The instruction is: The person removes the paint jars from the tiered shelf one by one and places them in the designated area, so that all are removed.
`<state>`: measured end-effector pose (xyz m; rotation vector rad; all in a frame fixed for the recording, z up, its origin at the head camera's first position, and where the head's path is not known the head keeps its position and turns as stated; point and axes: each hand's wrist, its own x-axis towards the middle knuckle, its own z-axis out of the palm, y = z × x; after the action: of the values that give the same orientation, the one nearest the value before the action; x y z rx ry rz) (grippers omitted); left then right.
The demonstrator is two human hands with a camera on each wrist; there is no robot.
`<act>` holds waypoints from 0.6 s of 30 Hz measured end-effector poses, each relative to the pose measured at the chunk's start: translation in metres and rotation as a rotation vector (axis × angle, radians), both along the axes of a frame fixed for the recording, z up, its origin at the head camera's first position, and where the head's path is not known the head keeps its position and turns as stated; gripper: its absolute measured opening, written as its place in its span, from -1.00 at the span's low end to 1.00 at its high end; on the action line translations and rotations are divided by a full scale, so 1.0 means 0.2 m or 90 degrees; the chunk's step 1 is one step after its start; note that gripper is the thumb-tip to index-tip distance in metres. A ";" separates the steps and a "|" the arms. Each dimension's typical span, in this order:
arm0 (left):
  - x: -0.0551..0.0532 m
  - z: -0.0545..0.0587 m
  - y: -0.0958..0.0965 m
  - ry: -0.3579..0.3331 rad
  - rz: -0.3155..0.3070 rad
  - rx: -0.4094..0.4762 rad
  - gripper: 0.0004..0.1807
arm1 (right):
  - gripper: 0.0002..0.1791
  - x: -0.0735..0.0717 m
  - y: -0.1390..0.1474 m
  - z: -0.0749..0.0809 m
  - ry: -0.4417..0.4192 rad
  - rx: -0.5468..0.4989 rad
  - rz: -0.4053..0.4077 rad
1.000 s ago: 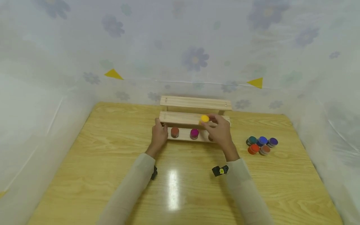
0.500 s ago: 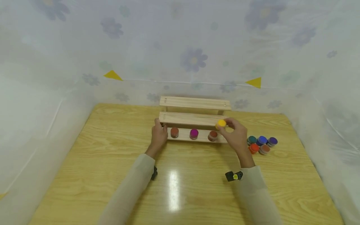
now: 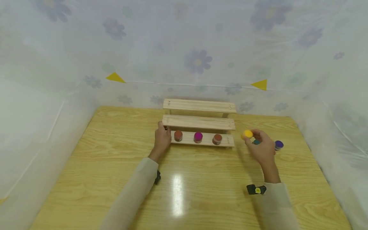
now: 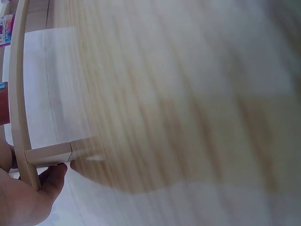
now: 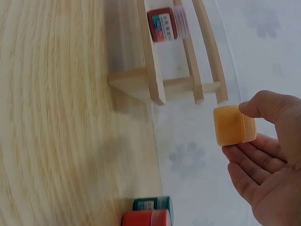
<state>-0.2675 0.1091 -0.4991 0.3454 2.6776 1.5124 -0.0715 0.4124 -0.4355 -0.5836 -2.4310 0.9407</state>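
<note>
Between thumb and fingers my right hand (image 3: 262, 148) pinches a small yellow paint jar (image 3: 247, 134), lifted in the air to the right of a three-tier wooden rack (image 3: 198, 122). In the right wrist view the yellow jar (image 5: 229, 125) is held well off the table. My left hand (image 3: 162, 139) grips the left end of the rack's lowest step; the left wrist view shows its thumb (image 4: 56, 179) under the wood. On that step stand a reddish-brown jar (image 3: 178, 135), a magenta jar (image 3: 198, 137) and another reddish-brown jar (image 3: 217, 139).
Behind my right hand, a purple jar (image 3: 278, 145) and a green jar (image 3: 256, 142) stand on the table, partly covered. A red jar (image 5: 146, 218) sits beside the green one in the right wrist view. A flowered sheet (image 3: 184, 48) hangs behind the table (image 3: 115, 191).
My right hand has carried the yellow jar rightward, from over the rack's middle step to beyond its right end, near the loose jars. The left hand stays on the rack.
</note>
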 end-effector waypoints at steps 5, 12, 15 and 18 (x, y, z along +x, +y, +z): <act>0.00 0.00 0.00 0.010 -0.001 0.002 -0.75 | -0.46 0.06 0.05 0.01 -0.026 -0.011 -0.028; 0.00 0.00 0.00 0.016 -0.004 0.008 -0.76 | -0.48 0.14 0.12 0.02 -0.050 -0.014 -0.071; 0.01 0.01 0.00 0.017 -0.006 0.007 -0.77 | -0.50 0.17 0.16 0.01 -0.042 -0.027 -0.090; 0.01 0.01 0.00 0.029 -0.006 0.001 -0.78 | -0.49 0.21 0.19 0.00 -0.045 -0.040 -0.106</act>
<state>-0.2660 0.1085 -0.4978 0.3956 2.7054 1.5228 -0.0300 0.4514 -0.4353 -0.8414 -2.3776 0.9445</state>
